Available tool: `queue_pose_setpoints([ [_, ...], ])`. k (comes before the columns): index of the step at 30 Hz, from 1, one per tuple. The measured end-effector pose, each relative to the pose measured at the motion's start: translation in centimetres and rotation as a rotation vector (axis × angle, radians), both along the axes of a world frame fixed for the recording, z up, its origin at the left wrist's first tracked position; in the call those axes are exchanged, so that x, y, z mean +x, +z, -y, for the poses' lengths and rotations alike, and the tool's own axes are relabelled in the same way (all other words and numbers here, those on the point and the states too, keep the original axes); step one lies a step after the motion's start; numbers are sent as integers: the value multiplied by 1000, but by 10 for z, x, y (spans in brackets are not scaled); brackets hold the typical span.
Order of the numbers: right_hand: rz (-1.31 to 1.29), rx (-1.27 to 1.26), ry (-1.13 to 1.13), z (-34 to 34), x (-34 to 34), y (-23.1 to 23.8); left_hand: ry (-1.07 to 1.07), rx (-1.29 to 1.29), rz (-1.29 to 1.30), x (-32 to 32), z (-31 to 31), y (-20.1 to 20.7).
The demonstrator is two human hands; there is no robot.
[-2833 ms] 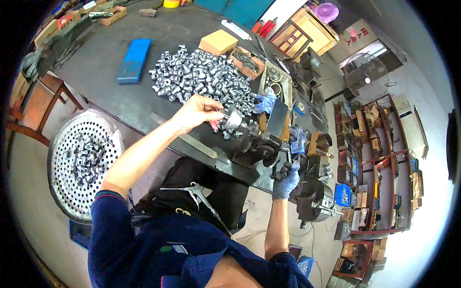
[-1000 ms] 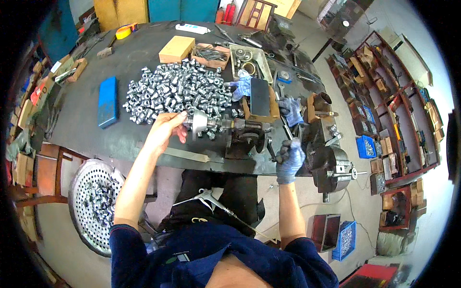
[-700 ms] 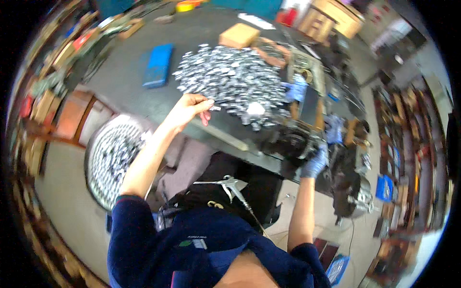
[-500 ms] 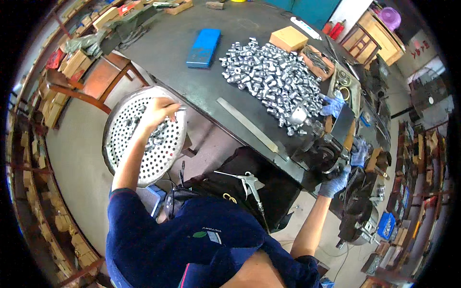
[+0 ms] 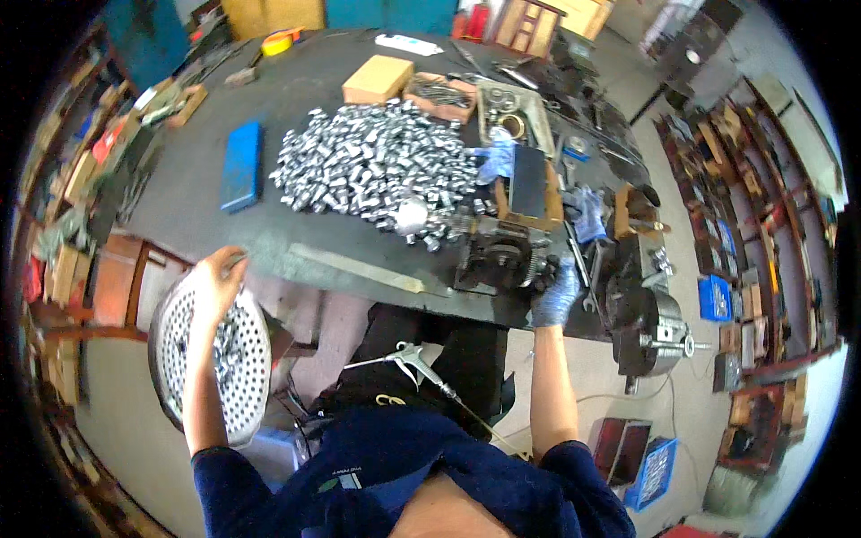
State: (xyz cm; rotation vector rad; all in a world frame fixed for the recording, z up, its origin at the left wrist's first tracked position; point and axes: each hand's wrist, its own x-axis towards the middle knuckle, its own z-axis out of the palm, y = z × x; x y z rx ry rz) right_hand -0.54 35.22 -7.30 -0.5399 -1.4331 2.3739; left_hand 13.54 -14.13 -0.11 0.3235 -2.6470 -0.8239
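Note:
My bare left hand (image 5: 218, 280) is raised above the rim of a round perforated metal tray (image 5: 247, 394). Its fingers are pinched on a small metal part (image 5: 235, 261), mostly hidden by them. Several shiny metal fittings (image 5: 224, 350) lie in the tray. My right hand (image 5: 558, 296), in a blue-grey glove, is closed around a dark handle (image 5: 541, 274) at the right side of a small dark machine fixture (image 5: 495, 255) on the bench edge. A round silver piece (image 5: 412, 215) sits at the fixture's left end. Beyond it lies a big pile of silver fittings (image 5: 368, 161).
On the dark bench (image 5: 193, 170) are a blue box (image 5: 241, 166), a flat metal strip (image 5: 359, 267), a yellow-brown box (image 5: 378, 79) and spare blue gloves (image 5: 587, 213). A vise (image 5: 647, 323) stands at the right. An air blow gun (image 5: 408, 360) rests across my lap.
The view has swung to the right. My left hand has lifted from over the tray's middle toward the bench edge, with the small metal part. My right hand stays at the fixture's handle.

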Motion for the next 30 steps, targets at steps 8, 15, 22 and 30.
queue_pose_setpoints([
  [8, -29, -63, -29, 0, 3, -10, -690, -250, -312, -207, -145, -11],
  [15, 2, -78, 39, -7, 9, -6, -976, -338, -407, -267, -255, -30],
  [22, 22, -91, 62, -9, 7, -5, -1035, -416, -392, -284, -316, -44],
  [30, 19, -147, 55, -7, 6, -3, -971, -501, -286, -290, -328, -50],
])
